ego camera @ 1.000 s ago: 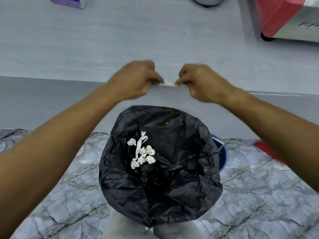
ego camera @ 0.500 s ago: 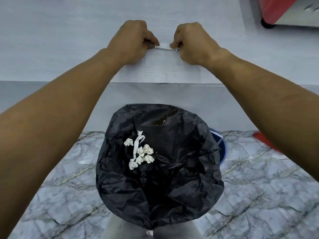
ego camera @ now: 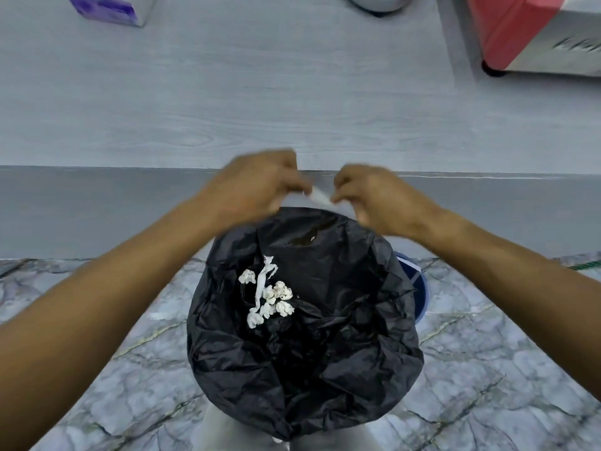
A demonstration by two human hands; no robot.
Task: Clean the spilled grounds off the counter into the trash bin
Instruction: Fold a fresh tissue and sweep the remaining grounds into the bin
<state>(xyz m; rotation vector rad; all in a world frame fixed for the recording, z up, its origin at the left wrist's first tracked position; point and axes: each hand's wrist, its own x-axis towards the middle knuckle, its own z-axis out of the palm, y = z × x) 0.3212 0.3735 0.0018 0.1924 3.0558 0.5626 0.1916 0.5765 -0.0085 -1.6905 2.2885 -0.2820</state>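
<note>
A trash bin lined with a black bag [ego camera: 341,369] stands on the floor below the grey counter [ego camera: 227,99]. Several crumpled white tissue wads [ego camera: 271,299] lie inside the bag. My left hand [ego camera: 257,183] and my right hand [ego camera: 374,198] are both pinched on a small white tissue [ego camera: 320,198] stretched between them. The hands hover just off the counter's front edge, above the far rim of the bin. Both are motion-blurred. No loose grounds show on the counter surface.
A purple box [ego camera: 107,8] sits at the counter's back left, a grey round object [ego camera: 377,1] at the back middle, and a red and silver appliance [ego camera: 533,34] at the back right. A blue bucket [ego camera: 418,288] peeks out behind the bin. Marble floor tiles surround it.
Both hands pulled the tissue back from the counter surface toward me, off the front edge to above the bin's far rim.
</note>
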